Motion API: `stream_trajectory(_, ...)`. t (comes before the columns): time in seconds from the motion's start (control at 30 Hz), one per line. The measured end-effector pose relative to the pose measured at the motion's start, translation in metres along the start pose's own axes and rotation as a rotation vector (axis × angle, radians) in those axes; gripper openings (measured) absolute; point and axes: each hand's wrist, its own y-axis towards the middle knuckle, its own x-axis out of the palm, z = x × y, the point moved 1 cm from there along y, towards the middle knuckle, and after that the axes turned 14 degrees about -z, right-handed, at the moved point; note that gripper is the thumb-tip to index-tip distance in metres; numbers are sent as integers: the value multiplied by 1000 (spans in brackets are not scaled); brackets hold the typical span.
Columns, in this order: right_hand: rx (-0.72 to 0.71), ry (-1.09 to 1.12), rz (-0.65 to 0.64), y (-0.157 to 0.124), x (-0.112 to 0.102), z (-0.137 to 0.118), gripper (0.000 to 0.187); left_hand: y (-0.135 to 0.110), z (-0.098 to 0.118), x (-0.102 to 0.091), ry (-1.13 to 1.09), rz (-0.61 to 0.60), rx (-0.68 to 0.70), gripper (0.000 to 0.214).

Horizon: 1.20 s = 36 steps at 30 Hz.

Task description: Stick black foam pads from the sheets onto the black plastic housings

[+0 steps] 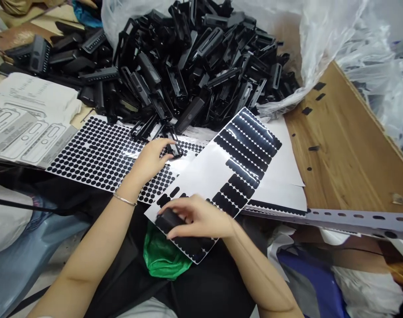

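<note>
My left hand (151, 161) reaches to the near edge of the pile, thumb and index finger curved about the end of a slim black plastic casing (176, 148). My right hand (201, 217) is closed around another black plastic casing (170, 220), its fingers over the top and thumb along the near side. Beneath the right hand lies a white sheet of black adhesive pads (204, 172), slanting over the table edge. Some of its pads are gone, leaving bare white backing. A sheet of round black stickers (98, 154) lies under my left hand.
A large heap of black plastic casings (188, 57) spills from a clear plastic bag (321, 39). Printed cards (32, 128) are stacked at the left. A wooden panel (347, 145) with loose black pads is at the right. A green bag (165, 256) hangs below the table edge.
</note>
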Motion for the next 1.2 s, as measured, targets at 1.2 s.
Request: stream_trajectory(1.2,236,-572,252,16,-49,18,11,-4,12,4,-1113,-108,-86,34)
